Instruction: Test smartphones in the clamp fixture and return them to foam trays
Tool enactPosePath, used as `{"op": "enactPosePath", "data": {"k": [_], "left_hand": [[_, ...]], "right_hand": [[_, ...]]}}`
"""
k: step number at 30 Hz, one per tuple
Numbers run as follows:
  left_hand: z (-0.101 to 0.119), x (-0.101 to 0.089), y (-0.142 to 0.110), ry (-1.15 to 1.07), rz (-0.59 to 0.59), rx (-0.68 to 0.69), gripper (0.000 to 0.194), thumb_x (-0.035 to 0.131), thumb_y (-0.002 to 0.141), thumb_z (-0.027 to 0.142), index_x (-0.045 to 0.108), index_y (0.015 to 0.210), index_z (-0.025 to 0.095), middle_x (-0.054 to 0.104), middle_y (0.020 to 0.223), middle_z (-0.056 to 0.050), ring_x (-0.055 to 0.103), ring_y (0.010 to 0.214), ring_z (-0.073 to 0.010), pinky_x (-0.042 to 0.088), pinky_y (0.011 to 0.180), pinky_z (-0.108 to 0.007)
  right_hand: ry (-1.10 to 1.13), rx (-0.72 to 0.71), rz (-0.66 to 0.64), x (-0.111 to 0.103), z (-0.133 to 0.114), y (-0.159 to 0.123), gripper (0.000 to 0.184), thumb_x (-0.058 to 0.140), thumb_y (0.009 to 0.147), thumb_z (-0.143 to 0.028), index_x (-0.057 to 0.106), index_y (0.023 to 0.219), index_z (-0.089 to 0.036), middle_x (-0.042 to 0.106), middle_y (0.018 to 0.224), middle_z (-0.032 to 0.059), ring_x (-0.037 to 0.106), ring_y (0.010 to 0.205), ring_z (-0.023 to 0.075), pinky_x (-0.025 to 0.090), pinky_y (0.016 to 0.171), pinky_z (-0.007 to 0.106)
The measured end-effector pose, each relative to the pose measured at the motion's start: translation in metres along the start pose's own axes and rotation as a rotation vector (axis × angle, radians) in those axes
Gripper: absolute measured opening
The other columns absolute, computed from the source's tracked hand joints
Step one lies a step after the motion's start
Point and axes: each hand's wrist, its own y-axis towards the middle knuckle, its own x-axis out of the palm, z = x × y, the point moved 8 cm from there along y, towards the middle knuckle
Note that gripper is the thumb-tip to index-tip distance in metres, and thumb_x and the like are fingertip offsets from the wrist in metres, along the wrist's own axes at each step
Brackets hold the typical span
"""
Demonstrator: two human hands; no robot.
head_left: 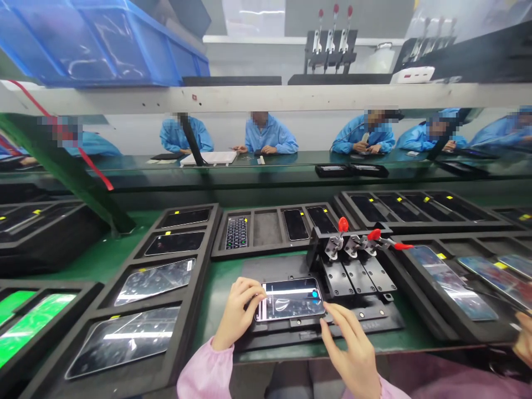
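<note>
A smartphone [288, 300] lies screen up on the black clamp fixture [266, 269] in front of me; its screen is lit, with a blue round spot near its right end. My left hand [240, 310] has its fingers curled and gripping the phone's left end. At the phone's right end, my right hand [349, 346] reaches in with thumb and fingers apart, the fingertips at the near corner. Toggle clamps with red handle tips [343, 224] rise behind and right of the phone, beside metal-coloured blocks [358, 277].
Foam trays with phones flank the fixture: a left tray [199, 266], a back tray [268, 227] with one unfilled slot, and a right tray [428, 310]. Another person's hand [524, 338] shows at the right edge. A blue bin [95, 44] sits on the shelf overhead. People in blue work opposite.
</note>
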Motion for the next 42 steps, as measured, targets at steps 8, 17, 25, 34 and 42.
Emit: {"op": "enactPosePath", "data": {"k": [8, 17, 25, 34, 42], "left_hand": [[-0.015, -0.005, -0.003, -0.062, 0.069, -0.085, 0.020, 0.042, 0.089, 0.031, 0.059, 0.087, 0.023, 0.060, 0.099, -0.006, 0.053, 0.100, -0.0204, 0.043, 0.089, -0.038], [-0.033, 0.007, -0.032, -0.397, 0.145, -0.382, 0.044, 0.035, 0.091, 0.038, 0.030, 0.133, 0.027, 0.041, 0.139, -0.008, 0.047, 0.122, -0.0216, 0.036, 0.102, -0.042], [-0.029, 0.010, -0.034, -0.381, 0.148, -0.343, 0.044, 0.036, 0.091, 0.038, 0.031, 0.133, 0.027, 0.041, 0.139, -0.008, 0.044, 0.125, -0.0228, 0.034, 0.105, -0.044], [-0.015, 0.022, -0.029, -0.437, 0.110, -0.289, 0.042, 0.037, 0.091, 0.035, 0.034, 0.132, 0.026, 0.042, 0.139, -0.007, 0.042, 0.126, -0.0214, 0.034, 0.106, -0.042], [0.012, 0.055, -0.014, -0.384, -0.086, -0.185, 0.042, 0.041, 0.089, 0.025, 0.036, 0.130, 0.027, 0.045, 0.135, -0.008, 0.056, 0.110, -0.0195, 0.043, 0.098, -0.038]], "right_hand": [[0.023, 0.001, -0.075, 0.007, -0.003, 0.011, 0.016, 0.054, 0.080, -0.015, 0.060, 0.093, -0.020, 0.058, 0.092, 0.0064, 0.056, 0.075, 0.0138, 0.050, 0.069, 0.030], [0.216, -0.106, 0.073, 0.017, -0.067, 0.016, 0.037, 0.058, 0.076, -0.005, 0.053, 0.110, -0.018, 0.062, 0.074, 0.0024, 0.056, 0.065, 0.0113, 0.049, 0.065, 0.026], [0.242, -0.079, 0.111, 0.015, -0.066, 0.012, 0.025, 0.060, 0.073, -0.005, 0.056, 0.093, -0.019, 0.063, 0.070, -0.0004, 0.056, 0.061, 0.0104, 0.046, 0.059, 0.025], [0.184, -0.091, 0.113, 0.006, -0.058, 0.009, 0.026, 0.062, 0.071, -0.004, 0.057, 0.090, -0.020, 0.064, 0.071, -0.0002, 0.056, 0.060, 0.0116, 0.045, 0.058, 0.027], [0.128, -0.073, 0.124, -0.002, -0.046, 0.007, 0.026, 0.062, 0.071, -0.005, 0.056, 0.090, -0.021, 0.063, 0.071, 0.0001, 0.055, 0.061, 0.0121, 0.045, 0.059, 0.028]]}}
